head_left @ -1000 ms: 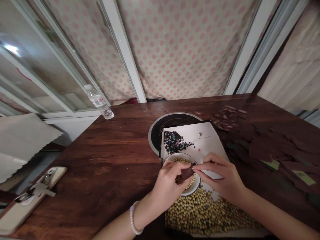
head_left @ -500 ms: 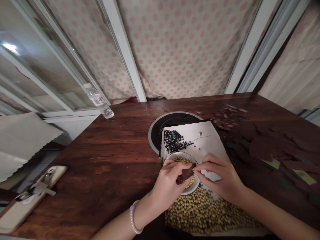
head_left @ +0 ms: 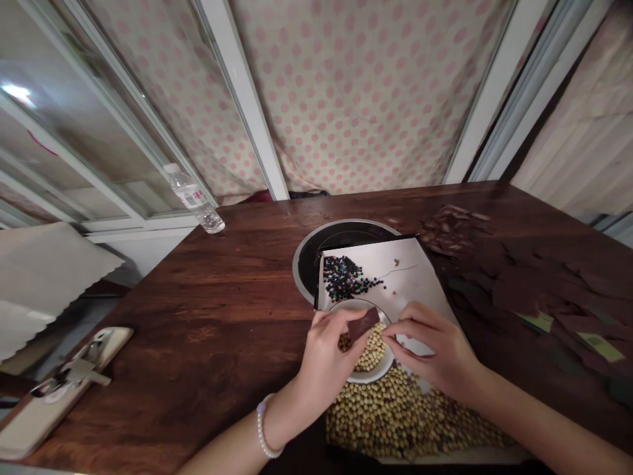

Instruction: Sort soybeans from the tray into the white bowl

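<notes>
My left hand [head_left: 324,346] pinches a small brown piece of sandpaper [head_left: 364,324] between thumb and fingers. It is held over a white bowl [head_left: 363,377] of pale wooden beads [head_left: 373,349]. Just to the right of the sandpaper, my right hand [head_left: 435,346] has its thumb and fingertips pressed together; whatever lies between them is too small to make out. Under the bowl is a white-lined tray [head_left: 420,264] with a dark rim. Loose yellowish beads [head_left: 390,419] cover its near part, and small black beads with coloured marks [head_left: 341,277] lie at its far left.
A round black plate [head_left: 309,257] sits partly under the tray. Brown scraps [head_left: 452,231] are heaped behind it, and dark brown sheets [head_left: 524,290] spread to the right. A water bottle [head_left: 195,200] stands at the table's left edge; keys [head_left: 82,371] lie on a pale case [head_left: 30,422].
My left hand has drawn the sandpaper slightly left and up, away from my right fingertips, showing more beads in the bowl. The right hand has barely moved.
</notes>
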`<action>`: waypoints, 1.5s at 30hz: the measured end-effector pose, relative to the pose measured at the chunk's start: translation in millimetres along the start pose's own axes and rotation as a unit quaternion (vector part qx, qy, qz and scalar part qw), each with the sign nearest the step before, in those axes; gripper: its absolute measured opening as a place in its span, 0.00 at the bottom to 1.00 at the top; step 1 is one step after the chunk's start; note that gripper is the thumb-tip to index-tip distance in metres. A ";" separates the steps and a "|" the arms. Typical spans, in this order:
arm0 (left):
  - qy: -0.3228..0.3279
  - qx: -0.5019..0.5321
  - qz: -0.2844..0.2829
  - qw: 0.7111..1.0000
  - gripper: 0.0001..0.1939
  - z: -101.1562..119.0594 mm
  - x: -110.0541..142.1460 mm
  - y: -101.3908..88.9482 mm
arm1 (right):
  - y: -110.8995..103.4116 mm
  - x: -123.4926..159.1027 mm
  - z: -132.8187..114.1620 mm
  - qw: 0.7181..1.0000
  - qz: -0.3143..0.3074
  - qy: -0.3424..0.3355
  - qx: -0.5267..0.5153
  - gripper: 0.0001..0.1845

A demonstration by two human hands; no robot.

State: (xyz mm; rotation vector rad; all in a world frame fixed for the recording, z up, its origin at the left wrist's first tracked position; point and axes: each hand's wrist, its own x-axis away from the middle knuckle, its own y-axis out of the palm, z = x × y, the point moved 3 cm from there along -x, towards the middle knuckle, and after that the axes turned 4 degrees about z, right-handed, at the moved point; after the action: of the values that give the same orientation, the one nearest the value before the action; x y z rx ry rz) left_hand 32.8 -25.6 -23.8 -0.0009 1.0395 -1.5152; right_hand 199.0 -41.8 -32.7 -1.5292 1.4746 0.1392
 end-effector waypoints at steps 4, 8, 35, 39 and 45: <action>-0.040 -0.016 0.023 0.999 0.11 -3.1 -1.1 -2.2 | -1.6 -2.3 9.7 0.998 0.008 0.065 0.016 0.05; -0.050 -0.048 0.031 0.997 0.10 -5.6 -2.1 -2.9 | -4.5 2.7 36.1 0.977 -0.020 0.205 0.052 0.04; -0.097 0.087 -0.071 0.989 0.10 -14.7 -0.8 7.0 | -12.0 5.2 49.7 0.917 -0.017 0.386 -0.101 0.12; -0.099 0.100 -0.081 0.987 0.10 -12.7 -2.3 7.1 | -15.3 -2.3 44.0 0.908 -0.019 0.383 -0.167 0.12; -0.078 0.067 -0.087 0.991 0.10 -7.7 -5.1 3.3 | -6.8 -26.5 10.2 0.939 -0.103 0.265 -0.191 0.00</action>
State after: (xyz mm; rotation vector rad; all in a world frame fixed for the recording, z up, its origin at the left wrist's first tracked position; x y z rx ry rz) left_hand 32.5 -16.5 -27.6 -0.1174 0.8285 -1.7110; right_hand 202.9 -17.6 -16.9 -2.1474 1.7571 -0.1330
